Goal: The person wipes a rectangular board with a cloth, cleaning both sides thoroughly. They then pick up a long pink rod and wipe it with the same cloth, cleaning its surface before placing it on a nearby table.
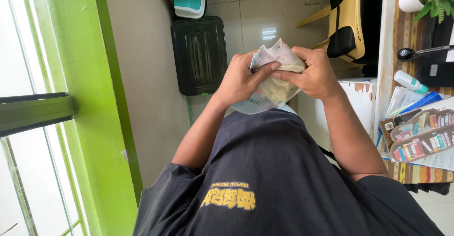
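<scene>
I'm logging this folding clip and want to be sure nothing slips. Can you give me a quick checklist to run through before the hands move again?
1. Left hand grips the cloth bundle: ok, thumb pressed across it.
2. Right hand grips the bundle: ok, fingers wrapped over its top.
3. Bundle held off the floor: ok, it sits in front of the dark shirt.
4. Loose edge under control: not ok, a flap hangs below the hands.
5. Room around the hands: ok, the black bin and desk stand apart.
6. What the bundle encloses: cannot tell.
</scene>
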